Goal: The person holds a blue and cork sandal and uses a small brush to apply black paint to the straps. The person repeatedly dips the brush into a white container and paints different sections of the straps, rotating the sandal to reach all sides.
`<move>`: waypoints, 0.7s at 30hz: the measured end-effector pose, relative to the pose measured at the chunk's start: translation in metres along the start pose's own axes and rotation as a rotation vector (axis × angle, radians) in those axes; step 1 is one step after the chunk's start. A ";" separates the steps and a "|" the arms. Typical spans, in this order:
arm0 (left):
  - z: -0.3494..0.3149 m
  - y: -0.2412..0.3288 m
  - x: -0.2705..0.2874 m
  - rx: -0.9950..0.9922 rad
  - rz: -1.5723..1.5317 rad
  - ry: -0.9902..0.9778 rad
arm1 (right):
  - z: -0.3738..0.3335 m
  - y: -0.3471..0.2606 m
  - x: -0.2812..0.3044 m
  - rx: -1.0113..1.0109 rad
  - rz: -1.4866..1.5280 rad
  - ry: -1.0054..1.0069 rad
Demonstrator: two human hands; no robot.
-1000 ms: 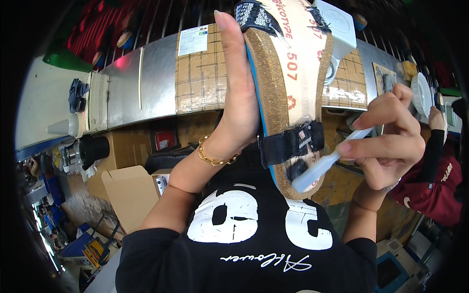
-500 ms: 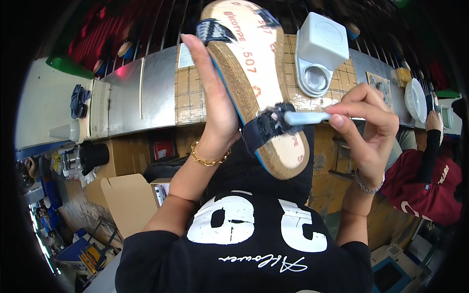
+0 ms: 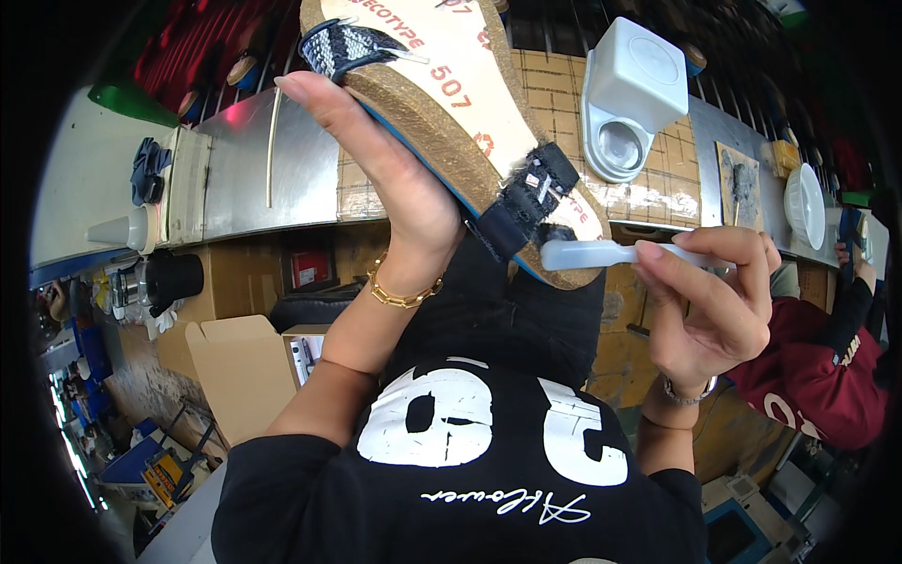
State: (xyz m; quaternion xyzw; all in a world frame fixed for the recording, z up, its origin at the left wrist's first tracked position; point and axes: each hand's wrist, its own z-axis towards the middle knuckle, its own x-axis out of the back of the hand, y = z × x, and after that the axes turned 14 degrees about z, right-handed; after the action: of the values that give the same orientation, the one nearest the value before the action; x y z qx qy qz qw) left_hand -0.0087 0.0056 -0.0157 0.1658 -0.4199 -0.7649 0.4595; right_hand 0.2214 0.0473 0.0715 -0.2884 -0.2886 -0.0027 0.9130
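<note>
My left hand (image 3: 404,174) holds up a cork sandal footbed (image 3: 498,103), its thumb along the cork side and its other fingers hidden behind. The pale face with red print is turned up, and the rim below the cork is blue. Dark strap ends (image 3: 537,195) lie folded over its near end, and a patterned strap (image 3: 352,52) over the far part. Between thumb and fingers, my right hand (image 3: 719,305) pinches a pale blue toothbrush-like brush (image 3: 592,254). The brush head overlaps the footbed's near tip in view; I cannot tell whether it touches.
A white dispenser with a round cup (image 3: 634,75) stands on taped cardboard (image 3: 672,193) on the metal bench (image 3: 240,174). To the right are a white bowl (image 3: 804,202) and a co-worker in a maroon top (image 3: 817,367). An open carton (image 3: 240,371) sits at lower left.
The footbed has shifted left and tilted more, its near end swinging up to the right. The brush has moved slightly down, from the strap ends to the near tip.
</note>
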 end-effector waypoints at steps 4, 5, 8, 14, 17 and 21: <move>-0.002 0.006 0.001 -0.064 0.056 0.015 | 0.004 -0.002 0.006 0.058 -0.018 -0.069; -0.001 0.008 0.000 -0.066 0.033 0.010 | 0.004 -0.001 0.006 0.075 -0.019 -0.081; 0.002 0.017 -0.003 0.048 -0.150 0.040 | 0.010 0.000 0.007 -0.014 0.196 -0.145; 0.020 0.032 -0.002 0.309 -0.344 -0.112 | 0.012 -0.001 0.016 -0.059 0.266 -0.269; 0.017 0.027 0.006 0.455 -0.352 -0.072 | 0.011 0.009 -0.003 -0.019 0.253 -0.068; 0.026 0.035 -0.001 0.516 -0.556 -0.298 | 0.011 0.009 0.011 -0.019 0.343 -0.219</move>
State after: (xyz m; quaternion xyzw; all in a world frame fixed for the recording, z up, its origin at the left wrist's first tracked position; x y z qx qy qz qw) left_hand -0.0052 0.0113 0.0279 0.2701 -0.5992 -0.7452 0.1129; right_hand 0.2265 0.0624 0.0800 -0.3405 -0.3330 0.1814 0.8604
